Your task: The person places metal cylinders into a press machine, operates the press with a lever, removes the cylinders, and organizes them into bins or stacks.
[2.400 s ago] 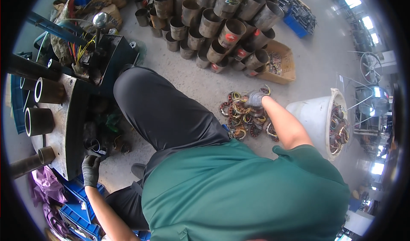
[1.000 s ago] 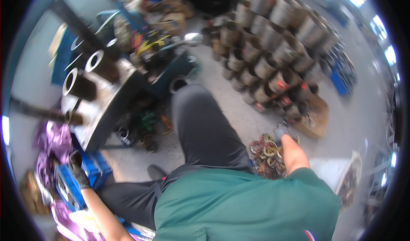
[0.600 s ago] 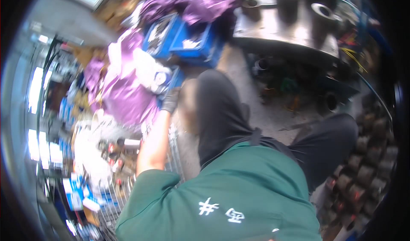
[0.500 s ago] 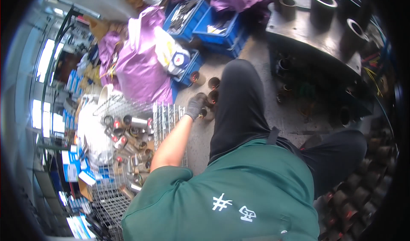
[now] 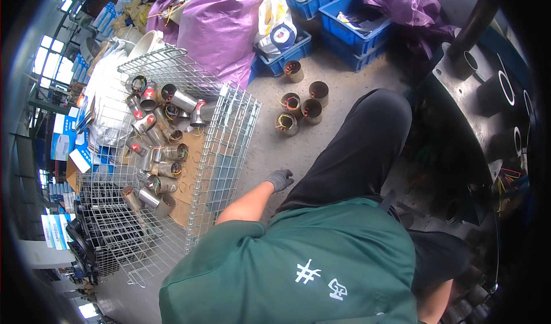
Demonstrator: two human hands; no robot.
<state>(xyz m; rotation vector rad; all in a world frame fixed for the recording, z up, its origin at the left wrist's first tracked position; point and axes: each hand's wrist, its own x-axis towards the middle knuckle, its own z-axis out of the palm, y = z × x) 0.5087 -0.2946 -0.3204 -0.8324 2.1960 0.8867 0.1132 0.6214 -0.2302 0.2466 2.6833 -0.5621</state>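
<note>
My left hand [image 5: 280, 180], in a dark grey glove, hangs beside my left knee above the floor. Its fingers are loosely apart and nothing shows in them. Farther off on the concrete, several open metal cylinders [image 5: 311, 111] stand upright in a cluster, with red and yellow wires visible inside some. A separate metal cylinder [image 5: 293, 71] stands behind them, by the blue bins. Of my right arm only a piece of forearm [image 5: 435, 304] appears at the lower right; the hand itself is out of sight.
Left of me a wire mesh cage [image 5: 221, 157] holds many loose metal cylinders [image 5: 166, 169] on cardboard. Blue bins [image 5: 353, 28] and a purple sack [image 5: 221, 28] sit beyond. At right, a metal plate table [image 5: 459, 91] carries thick tubes.
My left hand has drawn back from the standing cylinders toward my body. The view has shifted left, bringing more of the cage into sight.
</note>
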